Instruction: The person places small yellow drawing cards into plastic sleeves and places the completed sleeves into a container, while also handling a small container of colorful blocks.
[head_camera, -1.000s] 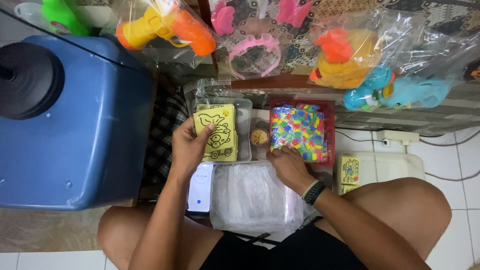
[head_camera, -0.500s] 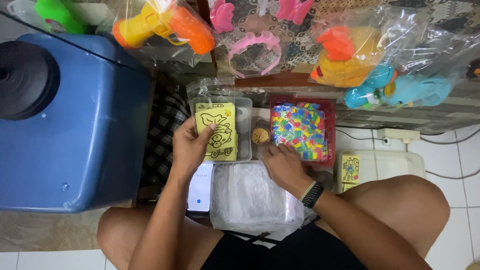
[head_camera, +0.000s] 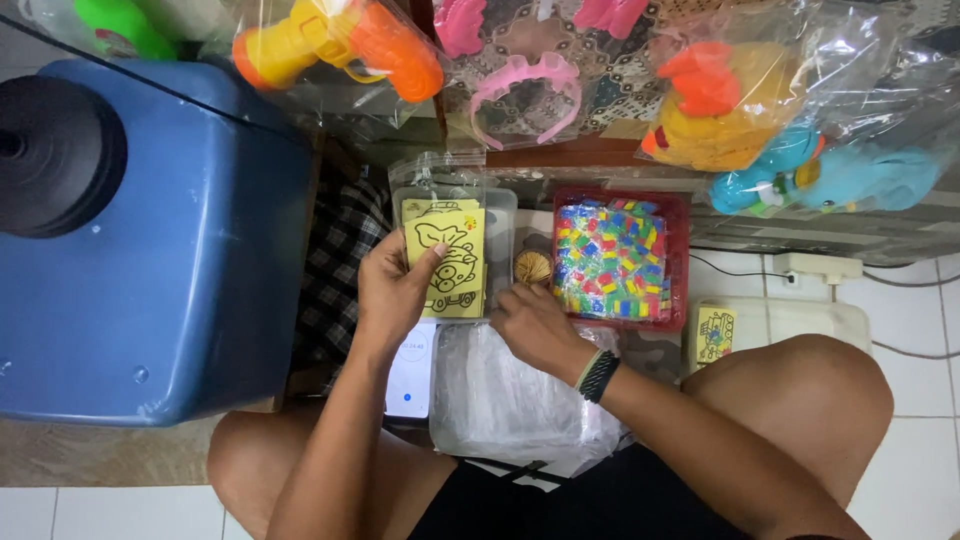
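My left hand (head_camera: 392, 292) holds a yellow card with a black line drawing of a cartoon animal in a car (head_camera: 447, 258), thumb across its lower left. The card hovers over a clear plastic tub (head_camera: 497, 215). My right hand (head_camera: 530, 322) rests palm down just below a small round bundle of thin wooden sticks (head_camera: 532, 267), fingers curled toward it. Whether it grips anything is hidden. To its right a red basket (head_camera: 680, 255) holds several small packets of coloured bits.
A big blue container (head_camera: 180, 230) with a black lid stands at left. A stack of clear bags (head_camera: 520, 390) and a phone (head_camera: 410, 375) lie between my knees. More yellow cards (head_camera: 714, 333) sit on a white tub. Bagged plastic toys hang above.
My right hand slid left from the red basket's edge to the bundle of sticks. The left hand keeps the yellow card in the same spot. The view shifted slightly.
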